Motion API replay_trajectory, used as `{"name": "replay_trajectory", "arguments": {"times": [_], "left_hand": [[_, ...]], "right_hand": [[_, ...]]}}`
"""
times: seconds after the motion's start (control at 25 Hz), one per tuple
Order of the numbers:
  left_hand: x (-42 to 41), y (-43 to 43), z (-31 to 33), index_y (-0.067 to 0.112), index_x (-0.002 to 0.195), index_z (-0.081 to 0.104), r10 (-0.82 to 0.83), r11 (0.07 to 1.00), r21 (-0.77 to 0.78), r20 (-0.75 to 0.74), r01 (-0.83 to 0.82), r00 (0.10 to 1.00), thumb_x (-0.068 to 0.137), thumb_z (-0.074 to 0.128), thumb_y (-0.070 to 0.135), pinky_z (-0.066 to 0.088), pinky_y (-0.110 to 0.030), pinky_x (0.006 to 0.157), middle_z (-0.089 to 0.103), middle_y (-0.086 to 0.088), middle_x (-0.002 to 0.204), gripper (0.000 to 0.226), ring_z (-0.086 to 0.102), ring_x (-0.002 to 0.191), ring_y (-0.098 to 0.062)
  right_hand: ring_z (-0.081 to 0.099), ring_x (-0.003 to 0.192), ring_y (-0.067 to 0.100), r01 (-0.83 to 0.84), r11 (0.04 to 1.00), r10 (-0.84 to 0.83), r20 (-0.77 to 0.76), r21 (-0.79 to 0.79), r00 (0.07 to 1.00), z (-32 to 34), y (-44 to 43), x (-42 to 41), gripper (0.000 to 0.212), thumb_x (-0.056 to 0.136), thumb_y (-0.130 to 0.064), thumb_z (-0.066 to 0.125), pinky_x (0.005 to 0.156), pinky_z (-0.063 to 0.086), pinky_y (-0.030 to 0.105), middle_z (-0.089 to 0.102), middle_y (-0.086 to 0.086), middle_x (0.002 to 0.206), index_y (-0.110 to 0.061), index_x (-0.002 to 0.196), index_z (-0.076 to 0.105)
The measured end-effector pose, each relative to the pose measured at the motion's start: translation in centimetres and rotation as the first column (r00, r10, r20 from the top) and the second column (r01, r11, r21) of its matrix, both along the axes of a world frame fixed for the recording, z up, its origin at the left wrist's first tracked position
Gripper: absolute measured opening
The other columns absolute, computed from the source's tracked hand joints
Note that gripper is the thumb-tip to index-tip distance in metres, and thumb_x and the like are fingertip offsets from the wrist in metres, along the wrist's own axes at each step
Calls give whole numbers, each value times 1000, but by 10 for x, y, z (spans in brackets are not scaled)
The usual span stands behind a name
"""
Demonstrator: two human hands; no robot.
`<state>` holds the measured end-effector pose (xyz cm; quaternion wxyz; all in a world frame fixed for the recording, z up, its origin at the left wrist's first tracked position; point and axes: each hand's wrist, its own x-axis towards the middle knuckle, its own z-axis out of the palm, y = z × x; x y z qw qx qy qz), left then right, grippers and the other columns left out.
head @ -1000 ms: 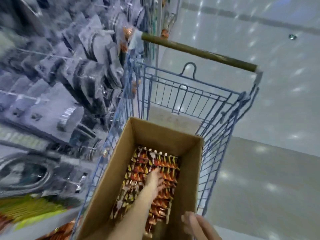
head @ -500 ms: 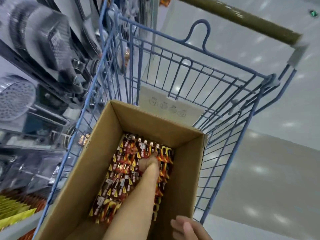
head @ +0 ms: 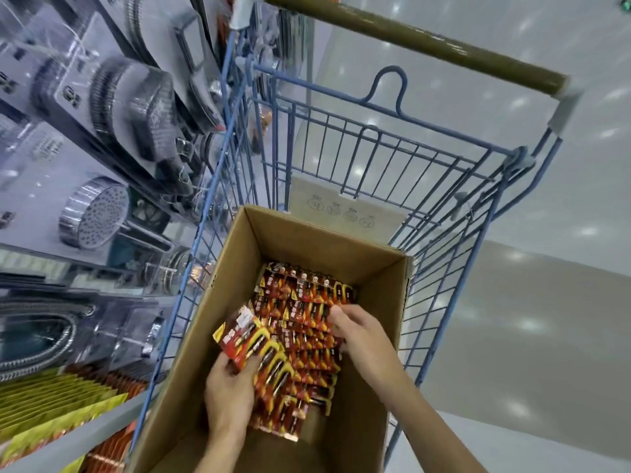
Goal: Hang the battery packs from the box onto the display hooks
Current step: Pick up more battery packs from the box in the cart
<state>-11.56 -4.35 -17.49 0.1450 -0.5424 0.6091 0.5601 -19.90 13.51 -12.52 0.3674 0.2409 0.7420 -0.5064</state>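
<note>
A cardboard box (head: 191,363) sits inside a blue wire cart (head: 444,186), and both of the person's hands reach down into it. The box holds rows of red and yellow battery packs (head: 300,302) that cover its floor from the far wall towards the near end, overlapping one another. The left hand (head: 227,394) is at the near left of the box, and its grip is clenched on a small stack of packs (head: 244,339), thumb on top and fingers beneath, the stack raised and tilted above the packs that lie under it. The right hand (head: 362,332) is further in and to the right, fingers curled down onto the packs near the right wall of the box; whether its grip has closed on a pack cannot be told, since the fingertips are hidden among the cards. The cart's brown handle bar (head: 409,39) crosses the far top of the view. To the left of the cart stands a display shelf (head: 68,435) with packaged shower heads (head: 92,213) hanging above and yellow packets (head: 44,404) lined up at the near left. A pale shiny floor (head: 546,302) lies to the right.
</note>
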Motion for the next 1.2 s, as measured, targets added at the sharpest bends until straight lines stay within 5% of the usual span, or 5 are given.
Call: {"name": "replay_trajectory", "arguments": {"times": [0.24,0.52,0.8,1.04,1.2], "left_hand": [[20,-16,58,27,95,72,195,970,139,59,-201,979,88,76,5,52,-54,101,78,-6,91,23,72,95,-30],[31,-30,55,16,116,72,275,929,235,84,-287,958,89,70,1,54,-54,95,79,-16,95,31,72,100,-39],[32,-31,44,16,101,73,176,951,250,57,-185,983,87,70,-4,51,-51,98,80,-9,82,25,73,92,-33],[36,-32,32,14,105,73,214,949,236,10,-210,977,88,69,-3,53,-48,93,80,-10,85,25,73,94,-34],[37,-28,35,16,106,73,263,937,240,-10,-253,965,89,68,-4,55,-43,86,81,-10,86,27,77,84,-33]], "right_hand": [[57,63,18,42,992,-68,234,115,970,-113,-35,-55,35,106,-28,51,58,41,31,60,6,74,1,122,63],[62,119,30,615,788,-575,379,19,725,-176,-40,-82,42,100,-37,60,104,50,45,64,12,130,-12,134,57],[67,107,23,856,516,-784,419,31,457,-220,-49,-104,34,98,-20,67,64,58,28,68,13,124,-4,128,63],[68,99,22,814,580,-761,386,46,521,-205,-52,-72,30,89,-2,73,76,64,31,66,14,119,-7,116,60],[61,102,25,637,768,-607,389,64,693,-185,-57,-7,73,77,1,80,93,59,43,59,6,121,-21,139,49]]}}
